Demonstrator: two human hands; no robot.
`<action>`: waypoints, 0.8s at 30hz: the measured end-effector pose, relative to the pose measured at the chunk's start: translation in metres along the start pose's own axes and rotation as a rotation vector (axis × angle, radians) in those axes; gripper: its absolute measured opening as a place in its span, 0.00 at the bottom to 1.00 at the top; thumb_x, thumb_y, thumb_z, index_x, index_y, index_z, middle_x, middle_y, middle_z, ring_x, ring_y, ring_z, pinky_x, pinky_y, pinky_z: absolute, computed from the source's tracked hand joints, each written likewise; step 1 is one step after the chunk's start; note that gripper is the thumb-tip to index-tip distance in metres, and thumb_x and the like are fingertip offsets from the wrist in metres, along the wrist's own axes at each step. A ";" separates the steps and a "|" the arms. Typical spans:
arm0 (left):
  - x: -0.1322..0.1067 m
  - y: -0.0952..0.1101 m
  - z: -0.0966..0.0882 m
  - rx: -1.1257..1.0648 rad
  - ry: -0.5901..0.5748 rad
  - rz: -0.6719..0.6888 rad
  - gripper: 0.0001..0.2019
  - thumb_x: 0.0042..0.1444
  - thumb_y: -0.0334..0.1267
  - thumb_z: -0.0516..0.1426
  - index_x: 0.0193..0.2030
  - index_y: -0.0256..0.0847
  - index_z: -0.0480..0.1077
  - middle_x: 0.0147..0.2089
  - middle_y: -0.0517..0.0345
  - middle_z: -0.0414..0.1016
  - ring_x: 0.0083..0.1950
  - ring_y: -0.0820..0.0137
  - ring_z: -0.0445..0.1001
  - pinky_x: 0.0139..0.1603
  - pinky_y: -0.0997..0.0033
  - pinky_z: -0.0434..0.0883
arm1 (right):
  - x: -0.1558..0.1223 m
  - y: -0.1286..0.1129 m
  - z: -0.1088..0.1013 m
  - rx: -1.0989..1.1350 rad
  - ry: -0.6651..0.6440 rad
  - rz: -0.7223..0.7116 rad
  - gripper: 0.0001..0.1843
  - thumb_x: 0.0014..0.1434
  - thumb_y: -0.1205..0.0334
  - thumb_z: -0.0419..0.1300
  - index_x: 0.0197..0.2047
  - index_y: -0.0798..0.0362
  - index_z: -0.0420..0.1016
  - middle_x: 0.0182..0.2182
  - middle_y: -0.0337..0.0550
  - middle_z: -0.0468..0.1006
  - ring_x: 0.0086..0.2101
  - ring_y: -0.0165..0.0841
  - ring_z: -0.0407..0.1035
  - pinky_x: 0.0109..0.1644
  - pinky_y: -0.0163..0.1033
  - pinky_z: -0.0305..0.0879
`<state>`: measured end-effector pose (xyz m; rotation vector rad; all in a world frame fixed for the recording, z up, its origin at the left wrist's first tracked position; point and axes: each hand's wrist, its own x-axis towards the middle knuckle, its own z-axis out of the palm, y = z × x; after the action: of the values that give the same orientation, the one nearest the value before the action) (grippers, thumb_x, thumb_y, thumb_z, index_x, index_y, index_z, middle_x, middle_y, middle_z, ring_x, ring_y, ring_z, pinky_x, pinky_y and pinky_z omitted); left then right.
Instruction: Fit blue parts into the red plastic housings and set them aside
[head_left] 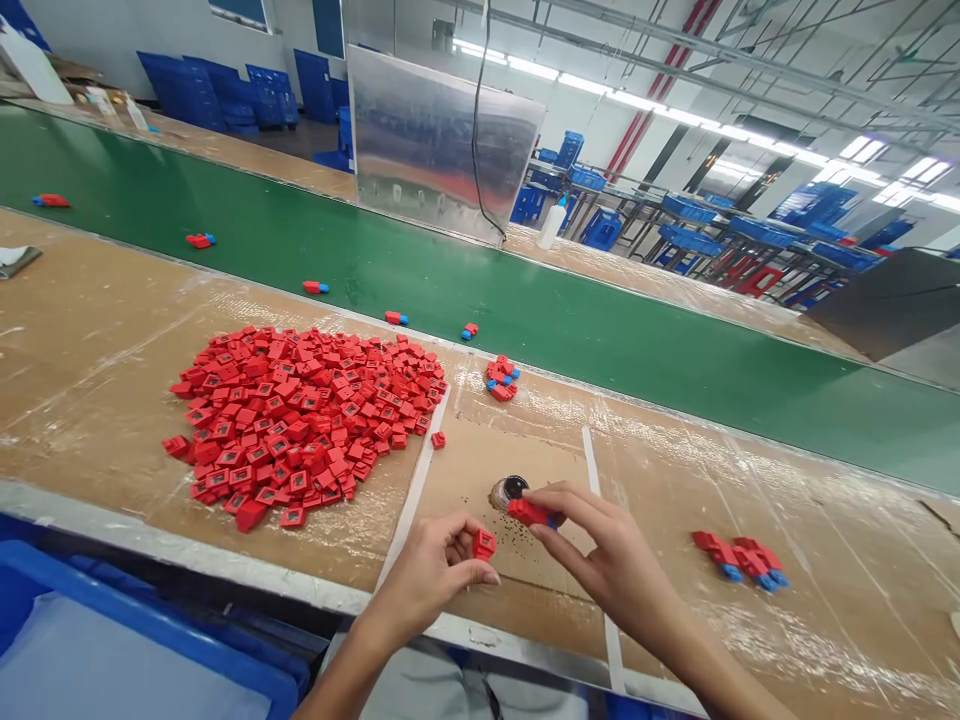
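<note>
Between the thumb and fingers of my left hand (442, 562) is a small red plastic block (484, 544) with a square opening facing up. My right hand (592, 540) pinches a red-and-blue plastic piece (529, 512), its red end pointing left. That red end is at the edge of a small round pot (511, 488) with a dark top; whether they touch I cannot tell. Dark specks lie on the cardboard (465, 470) around the pot. A large heap of red blocks (300, 410) lies to the left, with one loose block (438, 439) beside it.
Several red-and-blue pieces (742, 560) lie at the right, and a small cluster (502, 378) sits beyond the pot. A green conveyor belt (600, 320) crosses behind, carrying spaced pieces (315, 287). A metal panel (442, 140) stands behind it. A blue bin (150, 620) is at lower left.
</note>
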<state>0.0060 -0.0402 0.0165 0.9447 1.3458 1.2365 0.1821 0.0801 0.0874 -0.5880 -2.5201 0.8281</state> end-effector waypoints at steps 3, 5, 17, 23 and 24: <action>0.000 -0.002 -0.001 -0.050 -0.034 -0.030 0.11 0.48 0.36 0.65 0.38 0.37 0.73 0.27 0.64 0.68 0.29 0.74 0.65 0.29 0.77 0.64 | -0.008 -0.004 0.012 0.087 -0.031 0.009 0.10 0.67 0.62 0.55 0.51 0.49 0.72 0.41 0.46 0.76 0.40 0.36 0.72 0.43 0.38 0.69; 0.000 -0.004 -0.002 -0.085 -0.056 -0.054 0.11 0.49 0.36 0.65 0.39 0.36 0.74 0.26 0.64 0.69 0.28 0.74 0.66 0.28 0.76 0.65 | -0.012 -0.004 0.019 0.115 -0.040 0.028 0.10 0.67 0.62 0.55 0.51 0.49 0.72 0.42 0.46 0.76 0.40 0.36 0.71 0.44 0.38 0.68; -0.001 -0.004 -0.003 -0.092 -0.064 -0.066 0.09 0.48 0.36 0.65 0.36 0.35 0.75 0.26 0.62 0.70 0.27 0.74 0.69 0.28 0.76 0.68 | -0.014 0.001 0.030 0.150 -0.037 0.044 0.08 0.67 0.64 0.57 0.49 0.50 0.72 0.39 0.43 0.75 0.38 0.34 0.70 0.42 0.36 0.66; 0.000 -0.001 -0.002 -0.081 -0.080 -0.061 0.08 0.49 0.35 0.64 0.36 0.35 0.75 0.27 0.60 0.73 0.28 0.73 0.70 0.29 0.76 0.69 | -0.013 -0.001 0.030 0.149 -0.061 0.027 0.08 0.66 0.66 0.57 0.49 0.50 0.72 0.39 0.42 0.75 0.39 0.33 0.70 0.43 0.36 0.65; 0.000 0.000 -0.002 -0.082 -0.076 -0.058 0.08 0.49 0.35 0.64 0.36 0.35 0.75 0.27 0.60 0.73 0.28 0.73 0.69 0.28 0.76 0.69 | -0.013 -0.001 0.031 0.148 -0.063 0.026 0.08 0.66 0.66 0.57 0.48 0.50 0.72 0.39 0.42 0.75 0.39 0.33 0.70 0.43 0.35 0.65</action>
<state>0.0040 -0.0412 0.0160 0.8808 1.2458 1.1912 0.1766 0.0586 0.0625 -0.5554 -2.4845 1.0471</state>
